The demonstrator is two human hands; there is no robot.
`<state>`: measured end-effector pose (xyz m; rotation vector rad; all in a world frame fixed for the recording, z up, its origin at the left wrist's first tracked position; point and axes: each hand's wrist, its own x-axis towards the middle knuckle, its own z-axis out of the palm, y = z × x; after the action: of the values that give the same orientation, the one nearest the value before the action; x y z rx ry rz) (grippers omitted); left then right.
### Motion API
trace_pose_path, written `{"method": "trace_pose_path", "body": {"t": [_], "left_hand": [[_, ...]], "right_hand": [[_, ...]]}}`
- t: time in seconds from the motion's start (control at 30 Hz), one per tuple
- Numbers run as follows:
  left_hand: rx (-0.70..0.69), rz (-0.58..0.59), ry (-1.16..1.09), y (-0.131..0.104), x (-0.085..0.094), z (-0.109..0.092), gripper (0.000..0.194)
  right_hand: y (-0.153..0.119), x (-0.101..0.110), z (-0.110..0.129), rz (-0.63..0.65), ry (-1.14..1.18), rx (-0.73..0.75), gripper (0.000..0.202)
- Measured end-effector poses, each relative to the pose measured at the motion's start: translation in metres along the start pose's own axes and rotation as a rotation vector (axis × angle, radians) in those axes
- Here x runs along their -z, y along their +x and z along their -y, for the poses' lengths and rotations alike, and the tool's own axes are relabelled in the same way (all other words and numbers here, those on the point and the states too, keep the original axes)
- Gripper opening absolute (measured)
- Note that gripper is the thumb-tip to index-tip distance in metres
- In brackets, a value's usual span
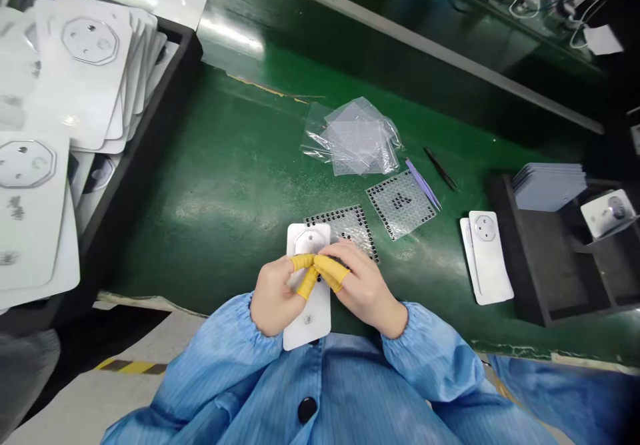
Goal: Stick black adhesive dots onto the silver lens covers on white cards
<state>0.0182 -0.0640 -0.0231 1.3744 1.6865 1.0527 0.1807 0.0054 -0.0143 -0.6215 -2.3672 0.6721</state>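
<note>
A white rectangular panel (pixel 307 321) with an octagonal recess near its top lies at the table's front edge, under my hands. My left hand (pixel 280 295) is closed over its left side, with yellow covers on thumb and forefinger pinched together. My right hand (pixel 363 285), also with yellow-covered fingers, is closed, its fingertips meeting those of the left over the panel. Whatever is between the fingertips is too small to make out. Just behind the panel, a clear sheet with black dots (pixel 363 228) is partly covered by it and by my right hand.
A second dotted sheet (pixel 400 201) has purple tweezers (pixel 423 183) on it, black tweezers (pixel 440 168) beside. Clear plastic bags (pixel 360 135) lie behind. Left, a black tray (pixel 165 111) holds many white panels. Right are two panels (pixel 490 258) and a dark divided box (pixel 565 265).
</note>
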Motion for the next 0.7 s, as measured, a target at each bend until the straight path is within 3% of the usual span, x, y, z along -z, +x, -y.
{"method": "trace_pose_path", "body": {"t": [0.1,0.3,0.43,0.57,0.7], "left_hand": [[-0.031,-0.012,0.015,-0.001,-0.001,0.002,0.021],[-0.054,-0.061,0.031,-0.003,-0.003,0.003,0.024],[-0.059,-0.065,0.048,-0.004,-0.005,0.004,0.025],[-0.058,-0.042,0.049,-0.001,-0.006,0.002,0.024],[-0.060,0.007,0.027,-0.002,0.004,0.000,0.024]], "right_hand": [[-0.001,-0.004,0.001,0.054,-0.019,0.006,0.035],[-0.015,-0.016,0.001,-0.068,0.036,-0.099,0.040],[-0.012,-0.019,0.001,-0.050,0.019,-0.075,0.035],[0.001,-0.020,-0.001,-0.110,0.286,-0.332,0.011],[0.002,-0.020,-0.008,-0.215,0.430,-0.499,0.006]]}}
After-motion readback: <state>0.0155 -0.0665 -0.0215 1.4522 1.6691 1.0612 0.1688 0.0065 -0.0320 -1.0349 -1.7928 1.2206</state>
